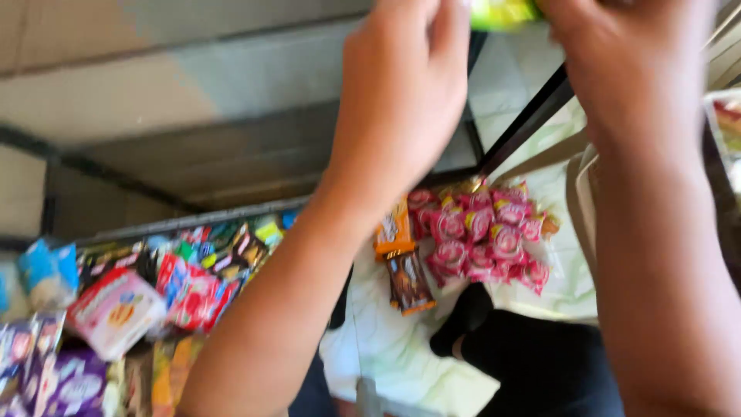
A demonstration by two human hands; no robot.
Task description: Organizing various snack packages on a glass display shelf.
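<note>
Head cam: both hands up top, pinching a green packet.
I see left hand [401,93] & right hand [625,69] each gripping green packet [502,13] at frame top, well above the pink candy bag [486,232]; brown wrapper [407,282] just left of that bag.

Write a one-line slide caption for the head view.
Both raised hands, left hand and right hand, pinch a green packet above pink sweets and stacked snack packs.
</note>
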